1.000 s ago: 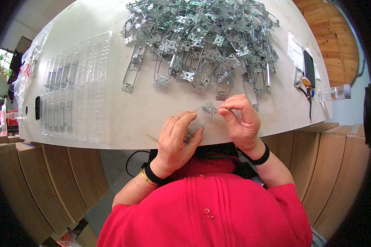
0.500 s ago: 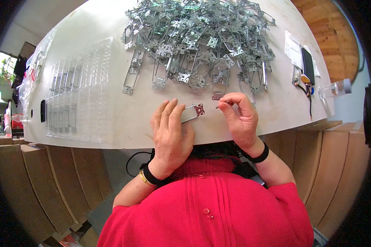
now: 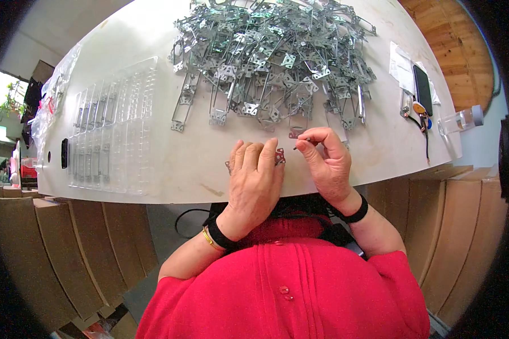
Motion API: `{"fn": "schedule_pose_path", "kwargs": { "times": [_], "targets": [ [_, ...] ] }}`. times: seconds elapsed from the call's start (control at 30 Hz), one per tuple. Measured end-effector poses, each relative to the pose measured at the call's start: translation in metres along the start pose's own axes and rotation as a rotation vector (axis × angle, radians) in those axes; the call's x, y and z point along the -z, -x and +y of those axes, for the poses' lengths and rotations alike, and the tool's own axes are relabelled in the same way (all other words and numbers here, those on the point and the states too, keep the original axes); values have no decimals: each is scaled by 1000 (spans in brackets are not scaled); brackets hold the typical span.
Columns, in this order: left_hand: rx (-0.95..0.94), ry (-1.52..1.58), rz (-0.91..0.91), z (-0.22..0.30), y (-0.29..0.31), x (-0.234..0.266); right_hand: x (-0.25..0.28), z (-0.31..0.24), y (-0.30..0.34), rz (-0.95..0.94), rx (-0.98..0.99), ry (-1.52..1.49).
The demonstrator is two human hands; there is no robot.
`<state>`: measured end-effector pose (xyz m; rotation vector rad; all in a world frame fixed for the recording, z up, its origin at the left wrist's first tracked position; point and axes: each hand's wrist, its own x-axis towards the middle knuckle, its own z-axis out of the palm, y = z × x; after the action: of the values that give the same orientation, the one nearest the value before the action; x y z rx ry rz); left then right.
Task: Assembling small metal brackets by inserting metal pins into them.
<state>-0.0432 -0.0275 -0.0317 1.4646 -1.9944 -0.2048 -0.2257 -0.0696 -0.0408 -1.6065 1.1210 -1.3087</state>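
Most of the metal frame (image 3: 280, 157) mid-picture now hides under the left hand (image 3: 254, 178), grip unseen; the right hand (image 3: 329, 165) pinches a dark bit (image 3: 296, 147).

A: What colour are the heaped metal frames (image 3: 271, 68)?
B: Silver-grey with greenish glints; the single frame (image 3: 280, 156) at the left hand (image 3: 251, 181) shows a dark reddish end; the small piece (image 3: 296, 147) in the right hand (image 3: 327, 168) looks dark.
A: And what is worn?
B: A bright red shirt (image 3: 288, 265) lined with vertical pleats; black wristbands (image 3: 220, 235); a gold bracelet (image 3: 210, 240).
A: Around them?
B: An off-white tabletop (image 3: 186, 164); a colourless clear tray (image 3: 133, 130); brown cartons (image 3: 59, 243).
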Motion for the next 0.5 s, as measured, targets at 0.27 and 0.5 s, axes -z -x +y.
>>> {"fn": "schedule_pose_path", "kwargs": {
  "times": [0.27, 0.5],
  "targets": [
    [-74, 140, -33, 0, 3, 0, -1, 3, -1, 11, 5, 13],
    [-45, 268, 139, 9, -5, 13, -2, 5, 1, 30, 1, -31]
  ]
}}
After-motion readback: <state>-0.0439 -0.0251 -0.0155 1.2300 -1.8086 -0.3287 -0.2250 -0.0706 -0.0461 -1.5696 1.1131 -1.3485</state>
